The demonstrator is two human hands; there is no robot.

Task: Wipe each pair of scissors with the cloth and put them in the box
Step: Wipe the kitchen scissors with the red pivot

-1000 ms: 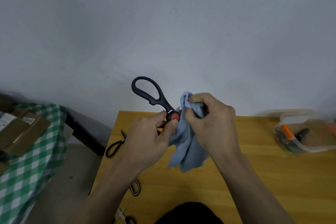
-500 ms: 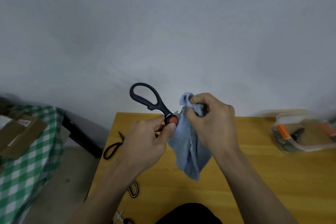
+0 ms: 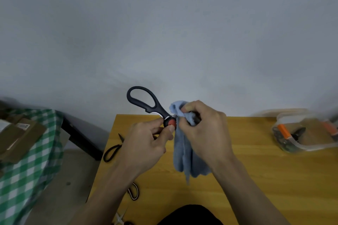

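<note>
Above the wooden table (image 3: 256,179), my left hand (image 3: 146,144) pinches black-handled scissors (image 3: 146,102) near their red pivot, one handle loop pointing up and left. My right hand (image 3: 204,131) grips a light blue cloth (image 3: 184,155) wrapped round the blades, which are hidden inside it; the cloth's loose end hangs down. A clear plastic box (image 3: 303,133) with orange latches stands at the table's right edge, with dark tools inside.
Black scissors (image 3: 112,150) lie at the table's left edge. Another pair's handle (image 3: 133,192) shows under my left forearm, and a small silver pair (image 3: 120,217) lies near the front edge. A green checked cloth with cardboard boxes (image 3: 20,133) covers a surface at left.
The scissors' handle loop has tilted a little further up and left. My right hand keeps the cloth bunched over the blades, and the cloth's hanging end has swung slightly.
</note>
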